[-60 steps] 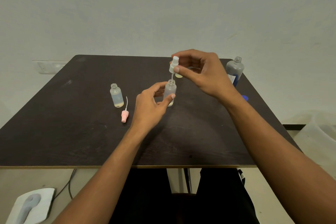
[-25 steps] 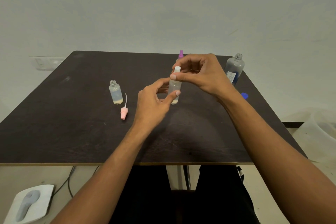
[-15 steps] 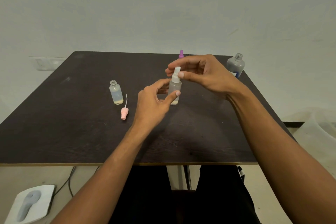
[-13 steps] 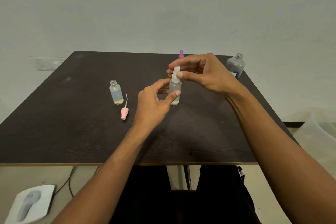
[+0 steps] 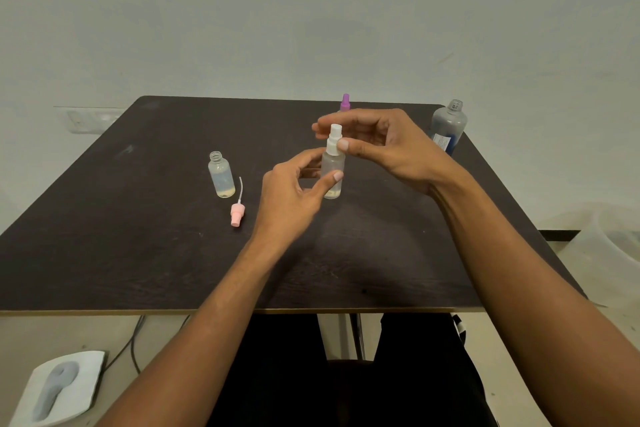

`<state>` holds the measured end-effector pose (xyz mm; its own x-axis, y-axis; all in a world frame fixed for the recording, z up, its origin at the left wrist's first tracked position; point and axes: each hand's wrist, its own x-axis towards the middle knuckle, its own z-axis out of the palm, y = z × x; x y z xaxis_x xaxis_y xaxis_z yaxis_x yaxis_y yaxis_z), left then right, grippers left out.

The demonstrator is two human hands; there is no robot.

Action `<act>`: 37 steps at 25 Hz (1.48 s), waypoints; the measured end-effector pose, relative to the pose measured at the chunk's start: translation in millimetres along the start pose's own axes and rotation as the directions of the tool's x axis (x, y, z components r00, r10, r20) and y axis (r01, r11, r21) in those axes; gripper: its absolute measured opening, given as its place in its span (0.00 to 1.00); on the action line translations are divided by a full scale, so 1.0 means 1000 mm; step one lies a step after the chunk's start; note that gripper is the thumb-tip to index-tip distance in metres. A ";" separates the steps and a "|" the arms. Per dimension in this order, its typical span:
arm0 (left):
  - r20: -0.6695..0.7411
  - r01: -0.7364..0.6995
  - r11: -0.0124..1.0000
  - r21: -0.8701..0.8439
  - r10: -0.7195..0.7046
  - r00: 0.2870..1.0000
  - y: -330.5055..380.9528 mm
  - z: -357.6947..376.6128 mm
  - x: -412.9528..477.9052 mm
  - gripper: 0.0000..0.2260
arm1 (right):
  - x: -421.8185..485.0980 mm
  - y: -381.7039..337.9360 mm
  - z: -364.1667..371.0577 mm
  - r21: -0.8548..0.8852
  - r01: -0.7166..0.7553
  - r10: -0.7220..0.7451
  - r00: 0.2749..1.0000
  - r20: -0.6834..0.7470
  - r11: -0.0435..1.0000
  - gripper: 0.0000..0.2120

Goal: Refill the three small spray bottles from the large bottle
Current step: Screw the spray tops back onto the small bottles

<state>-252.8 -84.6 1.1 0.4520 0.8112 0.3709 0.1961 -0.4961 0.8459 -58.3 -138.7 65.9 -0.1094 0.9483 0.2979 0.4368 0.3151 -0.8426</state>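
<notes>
A small clear spray bottle point(image 5: 333, 170) stands at the middle of the dark table point(image 5: 138, 253). My left hand point(image 5: 291, 198) grips its body between thumb and fingers. My right hand point(image 5: 384, 146) pinches the white spray top point(image 5: 334, 139) seated on its neck. An open small bottle point(image 5: 220, 175) with a little yellowish liquid stands to the left, its pink spray top point(image 5: 237, 210) lying beside it. A third small bottle shows only its purple top point(image 5: 345, 102) behind my right hand. The large grey bottle point(image 5: 448, 126) stands uncapped at the far right.
A white tray with a grey tool point(image 5: 59, 388) lies on the floor at lower left, beside cables. A translucent container point(image 5: 616, 239) sits on the floor at right. A wall socket plate point(image 5: 90, 119) is behind the table's left edge.
My right hand lowered the white spray top with its tube into the bottle my left hand holds, and has been turning it on the neck. The bottle stays in place.
</notes>
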 end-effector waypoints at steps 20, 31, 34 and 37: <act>-0.022 -0.046 0.999 0.006 0.046 0.999 0.003 -0.004 0.000 0.17 | -0.001 -0.009 0.010 -0.162 -0.015 0.000 0.996 -0.094 0.987 0.22; -0.023 -0.037 0.999 0.037 0.038 0.999 0.000 -0.003 -0.001 0.20 | -0.001 -0.009 0.022 -0.098 -0.090 0.054 0.944 -0.326 0.991 0.19; -0.020 -0.019 1.000 0.020 0.019 1.000 -0.004 -0.003 -0.002 0.19 | -0.001 -0.007 0.025 -0.106 -0.107 0.069 0.947 -0.313 0.989 0.19; -0.016 -0.002 1.000 -0.001 0.002 1.000 -0.011 -0.001 0.002 0.18 | 0.001 -0.002 0.028 -0.121 -0.108 0.068 0.953 -0.297 0.987 0.19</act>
<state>-254.8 -77.0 -7.0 0.4381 0.8153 0.3786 0.1943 -0.4971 0.8457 -83.8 -136.8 55.2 0.1906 0.9135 0.3595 0.5506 0.2037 -0.8095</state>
